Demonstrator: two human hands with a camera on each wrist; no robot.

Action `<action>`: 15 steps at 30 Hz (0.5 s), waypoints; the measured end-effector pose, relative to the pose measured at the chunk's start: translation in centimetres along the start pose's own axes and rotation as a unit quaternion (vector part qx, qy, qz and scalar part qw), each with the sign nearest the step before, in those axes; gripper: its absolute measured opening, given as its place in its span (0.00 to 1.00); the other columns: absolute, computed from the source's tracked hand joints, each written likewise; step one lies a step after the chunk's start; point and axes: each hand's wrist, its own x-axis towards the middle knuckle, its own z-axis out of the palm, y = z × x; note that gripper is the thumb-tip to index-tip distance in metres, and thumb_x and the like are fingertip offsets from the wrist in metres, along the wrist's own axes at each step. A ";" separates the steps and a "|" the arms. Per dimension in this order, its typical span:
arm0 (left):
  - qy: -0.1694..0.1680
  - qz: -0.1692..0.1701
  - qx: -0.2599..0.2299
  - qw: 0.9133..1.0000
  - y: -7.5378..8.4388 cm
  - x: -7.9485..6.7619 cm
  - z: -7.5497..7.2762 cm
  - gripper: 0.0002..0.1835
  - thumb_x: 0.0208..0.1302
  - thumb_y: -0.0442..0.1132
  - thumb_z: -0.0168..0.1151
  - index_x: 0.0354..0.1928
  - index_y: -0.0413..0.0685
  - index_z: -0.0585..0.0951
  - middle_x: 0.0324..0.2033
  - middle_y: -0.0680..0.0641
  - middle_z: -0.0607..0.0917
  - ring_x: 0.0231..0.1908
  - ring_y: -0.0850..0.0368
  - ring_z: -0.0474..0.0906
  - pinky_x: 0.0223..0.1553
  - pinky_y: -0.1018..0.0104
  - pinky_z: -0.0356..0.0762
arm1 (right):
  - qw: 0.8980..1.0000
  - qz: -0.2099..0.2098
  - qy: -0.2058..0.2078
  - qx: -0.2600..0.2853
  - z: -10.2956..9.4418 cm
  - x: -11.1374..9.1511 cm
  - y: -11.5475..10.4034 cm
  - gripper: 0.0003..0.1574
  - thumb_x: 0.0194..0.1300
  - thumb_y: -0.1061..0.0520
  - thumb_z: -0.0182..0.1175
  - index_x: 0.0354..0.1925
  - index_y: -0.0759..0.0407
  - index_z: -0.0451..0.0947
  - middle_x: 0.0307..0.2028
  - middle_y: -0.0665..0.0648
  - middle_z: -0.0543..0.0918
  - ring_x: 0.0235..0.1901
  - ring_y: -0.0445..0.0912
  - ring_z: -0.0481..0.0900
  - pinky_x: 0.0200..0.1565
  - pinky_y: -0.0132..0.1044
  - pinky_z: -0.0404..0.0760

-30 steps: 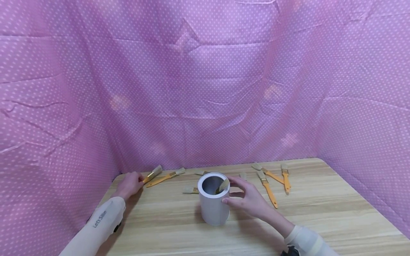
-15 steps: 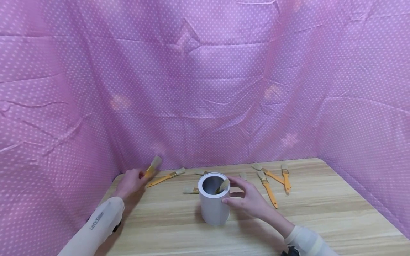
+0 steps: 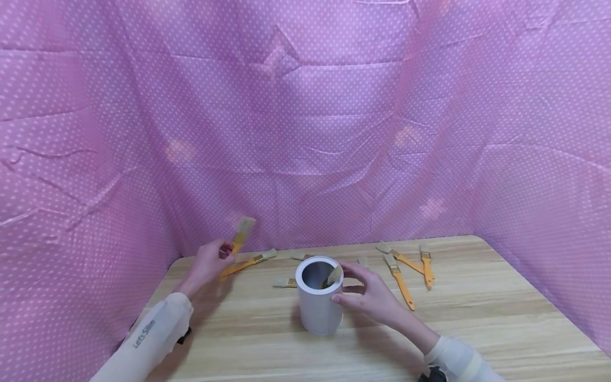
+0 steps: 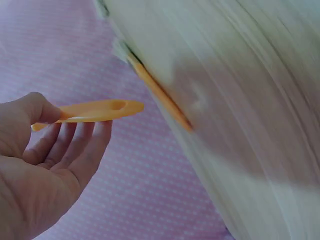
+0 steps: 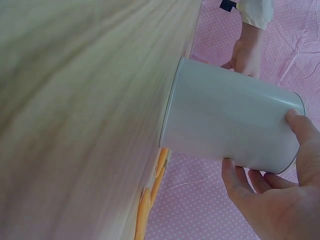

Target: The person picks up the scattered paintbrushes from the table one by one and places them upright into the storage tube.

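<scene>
A flat paintbrush with a yellow-orange handle and pale bristles (image 3: 244, 229) appears raised off the table at its far left part, bristle end up and leaning slightly right. The left hand (image 3: 208, 262) pinches its handle, thumb on one side and fingertips on the other; the left wrist view shows the handle's holed end poking free.

To the right stands a white cylindrical can (image 3: 320, 314), upright, its mouth facing up. The right hand (image 3: 372, 298) grasps its side near the top, thumb and fingers curved around the wall. Inside, a pale-bristled brush (image 3: 333, 276) leans toward the right of the rim, bristles up.

The step in hand looks like carrying a brush to the can. The next move would call for bringing it across, over the mouth, and lowering it handle first while the right hand steadies the wall.

Beyond, a similar brush (image 3: 248, 263) lies near the left hand, and three orange-handled brushes (image 3: 401, 286) lie right of the can on the pale wood-grain table (image 3: 487, 318).
</scene>
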 end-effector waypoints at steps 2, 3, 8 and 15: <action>0.007 0.000 -0.013 1.000 0.9 0.0 0.1 0.14 0.61 0.29 0.66 0.48 0.32 0.80 0.39 0.41 0.85 0.40 0.46 0.83 0.44 0.53 0.84 | 1.000 -0.003 -0.001 0.001 0.0 0.0 0.0 0.45 0.56 0.59 0.78 0.69 0.57 0.72 0.61 0.57 0.77 0.59 0.56 0.75 0.55 0.45 0.82; 0.012 0.003 -0.020 1.000 1.3 -0.1 0.1 0.13 0.61 0.28 0.66 0.48 0.32 0.80 0.39 0.41 0.85 0.40 0.47 0.83 0.44 0.54 0.85 | 1.000 -0.004 -0.001 0.000 0.0 0.0 0.1 0.44 0.56 0.59 0.78 0.69 0.57 0.72 0.61 0.57 0.77 0.59 0.56 0.75 0.55 0.45 0.82; 0.031 0.016 -0.064 0.997 3.5 -0.1 0.3 0.14 0.59 0.28 0.66 0.48 0.34 0.80 0.39 0.42 0.85 0.39 0.48 0.84 0.43 0.59 0.85 | 1.000 -0.001 -0.001 -0.002 0.0 0.1 0.2 0.44 0.56 0.59 0.78 0.69 0.57 0.72 0.61 0.56 0.78 0.59 0.56 0.75 0.55 0.45 0.82; 0.015 0.031 -0.088 0.996 6.3 -0.4 0.2 0.14 0.61 0.30 0.66 0.49 0.38 0.80 0.40 0.44 0.85 0.40 0.50 0.84 0.44 0.56 0.84 | 1.000 -0.005 -0.001 -0.004 -0.1 0.3 0.2 0.44 0.56 0.59 0.78 0.69 0.57 0.72 0.60 0.56 0.78 0.59 0.56 0.75 0.54 0.45 0.82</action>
